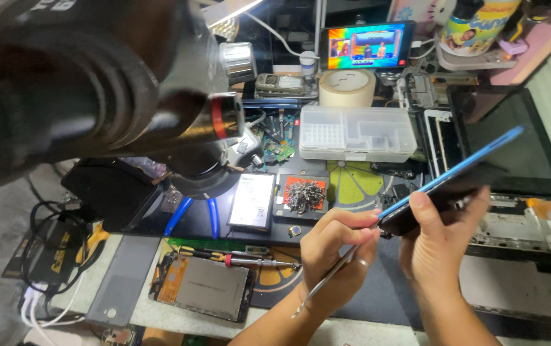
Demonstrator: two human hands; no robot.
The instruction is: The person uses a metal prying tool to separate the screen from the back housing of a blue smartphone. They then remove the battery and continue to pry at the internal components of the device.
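1. A dark microscope head (pixel 96 96) fills the upper left, blurred and cut off by the frame's edge; it hides much of the bench behind it.
2. A black tablet (pixel 519 147) lies flat at the right, its upper corner partly covered by the raised phone.
3. The right hand (pixel 439 247) is clamped on a blue-edged phone (pixel 455 176), thumb on the near edge and fingers curled behind it. The phone is tilted, its far end up over the tablet, its near end low between the two hands.
4. The left hand (pixel 339 253) is closed around a thin metal pry tool (pixel 327 282). The tool's upper tip meets the phone's lower corner, though the exact contact point is hidden by the fingers; its lower end points toward the person.
5. An opened phone frame (pixel 202 288) lies on the mat to the left of the hands.
6. A clear plastic organiser box (pixel 357 132) sits further back.
7. A small tray of screws (pixel 304 194) sits just beside a flat battery (pixel 252 200).
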